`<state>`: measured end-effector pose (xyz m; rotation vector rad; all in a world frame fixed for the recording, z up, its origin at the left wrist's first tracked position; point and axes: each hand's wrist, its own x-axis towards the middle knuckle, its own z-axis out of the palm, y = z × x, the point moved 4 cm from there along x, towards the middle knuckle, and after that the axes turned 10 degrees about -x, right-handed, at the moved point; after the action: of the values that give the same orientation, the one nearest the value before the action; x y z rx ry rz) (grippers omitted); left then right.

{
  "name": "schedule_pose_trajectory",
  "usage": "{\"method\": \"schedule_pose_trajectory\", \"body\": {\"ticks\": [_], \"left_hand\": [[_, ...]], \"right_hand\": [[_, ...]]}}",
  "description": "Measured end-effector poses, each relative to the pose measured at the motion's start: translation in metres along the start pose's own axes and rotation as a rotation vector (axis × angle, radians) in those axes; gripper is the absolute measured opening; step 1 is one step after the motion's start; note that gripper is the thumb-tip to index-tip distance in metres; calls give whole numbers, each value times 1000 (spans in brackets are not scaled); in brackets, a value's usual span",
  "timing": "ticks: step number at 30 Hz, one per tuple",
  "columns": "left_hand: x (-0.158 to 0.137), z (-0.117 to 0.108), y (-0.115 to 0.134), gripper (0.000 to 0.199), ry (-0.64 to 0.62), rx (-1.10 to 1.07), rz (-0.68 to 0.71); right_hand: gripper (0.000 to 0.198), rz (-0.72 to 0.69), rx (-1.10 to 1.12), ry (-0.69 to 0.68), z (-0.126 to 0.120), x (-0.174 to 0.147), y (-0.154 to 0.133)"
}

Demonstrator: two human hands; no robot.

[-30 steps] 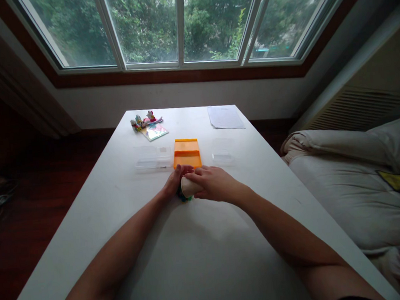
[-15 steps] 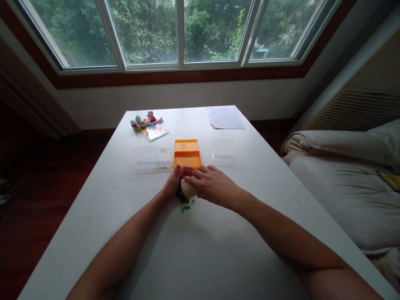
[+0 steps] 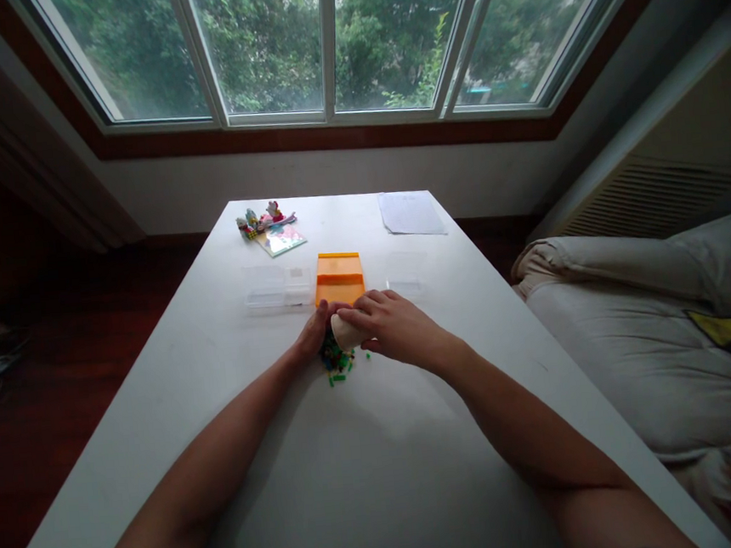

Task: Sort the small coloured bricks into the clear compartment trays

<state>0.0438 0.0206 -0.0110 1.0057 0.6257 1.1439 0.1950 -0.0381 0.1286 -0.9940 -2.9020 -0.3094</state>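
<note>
My right hand (image 3: 396, 322) is closed around a pale cup (image 3: 346, 334), which lies tipped on its side with its mouth to the left. Small coloured pieces (image 3: 336, 362), mostly green with some yellow, red and blue, form a heap under and in front of the cup's mouth. They are too small to tell their exact kind. Cupped at the left side of the heap is my left hand (image 3: 314, 328), thumb up, its fingers reaching behind the cup and partly hidden. An orange tray (image 3: 339, 266) with two sections lies just beyond both hands.
Clear plastic boxes (image 3: 278, 297) lie left of the orange tray, and another clear box (image 3: 406, 281) to its right. Small toy figures (image 3: 266, 220) and a card (image 3: 282, 240) are at the table's back left. Paper sheets (image 3: 411, 213) lie at the back right.
More of the coloured heap shows in front of the cup, and a loose green piece lies to its right. The cup has tilted slightly and risen a little. My left hand has hardly moved.
</note>
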Motion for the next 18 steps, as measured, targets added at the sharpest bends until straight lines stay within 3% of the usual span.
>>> {"method": "schedule_pose_trajectory", "body": {"ticks": [4, 18], "left_hand": [[0, 0, -1, 74, 1, -9, -12], [3, -2, -9, 77, -45, -98, -70]], "right_hand": [[65, -61, 81, 20, -3, 1, 1], [80, 52, 283, -69, 16, -3, 35]]}}
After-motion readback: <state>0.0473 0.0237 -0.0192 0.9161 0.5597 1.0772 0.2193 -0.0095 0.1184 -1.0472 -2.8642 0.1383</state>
